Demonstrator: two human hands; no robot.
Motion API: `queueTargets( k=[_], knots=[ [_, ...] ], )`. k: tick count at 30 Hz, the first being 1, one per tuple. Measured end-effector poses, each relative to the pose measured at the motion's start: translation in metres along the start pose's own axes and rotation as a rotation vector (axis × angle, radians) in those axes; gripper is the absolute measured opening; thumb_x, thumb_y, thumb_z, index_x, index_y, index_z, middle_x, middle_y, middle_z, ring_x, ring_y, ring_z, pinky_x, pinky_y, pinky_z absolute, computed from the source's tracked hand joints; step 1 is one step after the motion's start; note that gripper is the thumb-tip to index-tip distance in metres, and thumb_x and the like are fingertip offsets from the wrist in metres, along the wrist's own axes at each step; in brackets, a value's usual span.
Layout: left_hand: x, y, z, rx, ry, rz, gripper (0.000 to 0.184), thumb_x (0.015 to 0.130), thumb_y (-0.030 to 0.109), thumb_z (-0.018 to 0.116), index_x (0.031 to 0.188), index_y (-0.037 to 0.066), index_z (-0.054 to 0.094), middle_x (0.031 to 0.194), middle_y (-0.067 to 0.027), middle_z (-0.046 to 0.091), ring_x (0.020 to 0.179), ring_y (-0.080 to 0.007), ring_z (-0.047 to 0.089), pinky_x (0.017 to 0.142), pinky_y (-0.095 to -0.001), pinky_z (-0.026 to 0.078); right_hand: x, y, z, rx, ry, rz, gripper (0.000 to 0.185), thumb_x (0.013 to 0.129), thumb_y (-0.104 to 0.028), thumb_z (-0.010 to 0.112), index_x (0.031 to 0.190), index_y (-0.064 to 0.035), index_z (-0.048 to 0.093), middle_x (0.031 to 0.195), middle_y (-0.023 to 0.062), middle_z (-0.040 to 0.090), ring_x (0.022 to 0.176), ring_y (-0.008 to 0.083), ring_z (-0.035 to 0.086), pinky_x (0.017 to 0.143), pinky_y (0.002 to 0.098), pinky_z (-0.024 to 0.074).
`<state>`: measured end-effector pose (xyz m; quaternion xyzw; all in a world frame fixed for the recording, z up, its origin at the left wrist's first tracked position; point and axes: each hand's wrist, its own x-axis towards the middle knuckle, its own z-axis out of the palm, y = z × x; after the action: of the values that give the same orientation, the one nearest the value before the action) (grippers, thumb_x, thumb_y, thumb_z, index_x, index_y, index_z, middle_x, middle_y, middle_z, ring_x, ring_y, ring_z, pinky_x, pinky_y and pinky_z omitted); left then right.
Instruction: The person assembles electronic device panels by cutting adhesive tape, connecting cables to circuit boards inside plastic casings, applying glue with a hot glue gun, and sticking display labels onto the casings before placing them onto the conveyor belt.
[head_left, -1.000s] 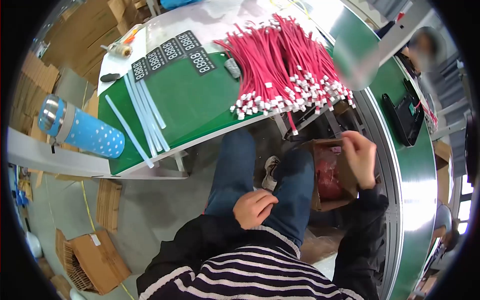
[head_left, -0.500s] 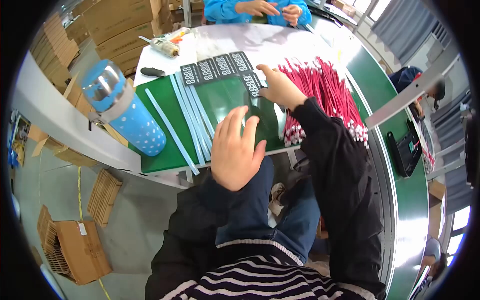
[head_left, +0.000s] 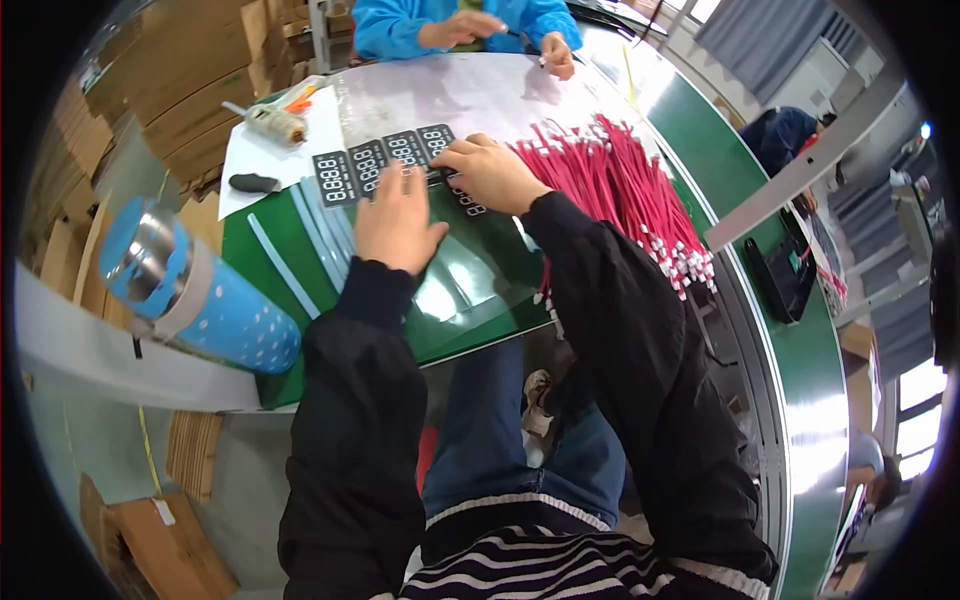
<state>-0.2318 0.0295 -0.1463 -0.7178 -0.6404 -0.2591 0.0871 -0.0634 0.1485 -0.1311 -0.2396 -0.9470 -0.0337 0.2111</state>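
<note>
Left hand point(head_left: 397, 222) splayed, right hand point(head_left: 495, 176) curled on panels point(head_left: 335, 180).

Smooth black display cards point(head_left: 335, 180) at the right hand point(head_left: 493, 175), glossy green tabletop point(head_left: 455, 338) beside the left hand point(head_left: 396, 225), shiny metal bottle neck point(head_left: 166, 252) farther left

Workshop: red cables point(head_left: 622, 185), stacked cartons point(head_left: 195, 105)

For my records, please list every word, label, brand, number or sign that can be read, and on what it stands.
"8888": on the leftmost black card; the other black cards look alike, some partly covered.
Small marks around these digits: too small to read.
White label on the floor carton: too small to read.
Stacked cartons: any print too blurred to read.
</note>
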Motion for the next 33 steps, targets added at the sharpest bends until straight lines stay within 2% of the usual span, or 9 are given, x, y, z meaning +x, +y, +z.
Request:
queueTargets(
  k=[2, 8, 10, 14, 18, 22, 26, 30, 33],
  knots=[
    [0.002, -0.011, 0.004, 0.004, 0.052, -0.057, 0.068, 0.084, 0.043, 0.073, 0.138, 0.008, 0.048, 0.146, -0.0145, 0.048, 0.135, -0.0322, 0.045, 0.103, -0.0583, 0.041, 0.000, -0.007, -0.002, -0.106, -0.024, 0.009, 0.035, 0.082, -0.016, 0.069, 0.117, -0.0121, 0.063, 0.105, 0.0065, 0.066, 0.105, 0.0298, 0.063, 0.086, 0.0417, 0.0524],
    [0.002, -0.014, 0.011, 0.242, -0.325, -0.104, 0.070, 0.096, 0.044, 0.057, 0.151, 0.010, 0.034, 0.161, -0.0115, 0.031, 0.146, -0.0333, 0.032, 0.109, -0.0623, 0.034, -0.005, -0.009, 0.004, -0.415, -0.014, -0.141, 0.016, 0.084, -0.022, 0.062, 0.094, -0.0101, 0.061, 0.082, 0.0050, 0.067, 0.075, 0.0257, 0.071, 0.061, 0.0390, 0.0554],
    [0.003, -0.022, 0.021, 0.245, -0.341, -0.100, 0.070, 0.097, 0.043, 0.055, 0.153, 0.010, 0.030, 0.162, -0.0125, 0.028, 0.148, -0.0337, 0.030, 0.110, -0.0644, 0.033, -0.005, -0.012, 0.001, -0.447, -0.024, -0.218, 0.020, 0.082, -0.023, 0.064, 0.090, -0.0055, 0.061, 0.079, 0.0082, 0.067, 0.074, 0.0241, 0.071, 0.059, 0.0370, 0.0546],
    [0.005, -0.029, 0.021, 0.235, -0.386, -0.070, 0.069, 0.100, 0.042, 0.051, 0.155, 0.009, 0.026, 0.163, -0.0144, 0.024, 0.149, -0.0351, 0.026, 0.109, -0.0680, 0.030, -0.010, -0.018, 0.004, -0.551, 0.020, -0.235, 0.033, 0.083, -0.025, 0.062, 0.102, 0.0014, 0.067, 0.080, 0.0136, 0.068, 0.071, 0.0287, 0.070, 0.063, 0.0365, 0.0542],
    [0.007, -0.034, 0.024, 0.176, -0.419, -0.093, 0.071, 0.100, 0.040, 0.050, 0.157, 0.012, 0.020, 0.165, -0.0154, 0.018, 0.151, -0.0352, 0.019, 0.110, -0.0707, 0.025, -0.017, -0.017, 0.015, -0.761, 0.113, -0.293, 0.034, 0.086, -0.025, 0.059, 0.105, 0.0017, 0.068, 0.084, 0.0140, 0.069, 0.085, 0.0290, 0.070, 0.066, 0.0371, 0.0539],
    [0.009, -0.031, 0.020, 0.165, -0.458, -0.140, 0.070, 0.101, 0.043, 0.046, 0.158, 0.012, 0.019, 0.166, -0.0150, 0.014, 0.153, -0.0345, 0.015, 0.111, -0.0703, 0.022, -0.022, -0.009, 0.030, -0.633, 0.284, -0.193, 0.030, 0.088, -0.023, 0.056, 0.100, 0.0006, 0.069, 0.093, 0.0120, 0.070, 0.099, 0.0266, 0.066, 0.068, 0.0358, 0.0522],
    [0.010, -0.034, 0.025, 0.205, -0.522, -0.161, 0.069, 0.102, 0.045, 0.042, 0.158, 0.011, 0.020, 0.167, -0.0144, 0.012, 0.153, -0.0346, 0.012, 0.112, -0.0700, 0.021, -0.022, -0.015, 0.012, -0.658, 0.089, -0.210, 0.021, 0.085, -0.021, 0.059, 0.087, -0.0057, 0.072, 0.096, 0.0056, 0.068, 0.102, 0.0224, 0.062, 0.070, 0.0345, 0.0510],
    [0.010, -0.035, 0.027, 0.214, -0.526, -0.158, 0.068, 0.102, 0.046, 0.040, 0.157, 0.011, 0.022, 0.167, -0.0145, 0.012, 0.153, -0.0352, 0.011, 0.112, -0.0702, 0.020, -0.014, -0.010, -0.009, -0.397, 0.201, -0.204, 0.015, 0.079, -0.022, 0.062, 0.074, -0.0112, 0.071, 0.092, 0.0009, 0.064, 0.095, 0.0208, 0.062, 0.071, 0.0347, 0.0508],
    [0.010, -0.037, 0.027, 0.201, -0.524, -0.152, 0.068, 0.102, 0.046, 0.040, 0.157, 0.011, 0.022, 0.167, -0.0149, 0.011, 0.153, -0.0357, 0.011, 0.111, -0.0706, 0.020, -0.011, -0.016, -0.031, -0.406, 0.207, -0.208, 0.013, 0.076, -0.022, 0.065, 0.069, -0.0132, 0.070, 0.090, 0.0003, 0.062, 0.095, 0.0201, 0.063, 0.071, 0.0358, 0.0519]
  ],
)
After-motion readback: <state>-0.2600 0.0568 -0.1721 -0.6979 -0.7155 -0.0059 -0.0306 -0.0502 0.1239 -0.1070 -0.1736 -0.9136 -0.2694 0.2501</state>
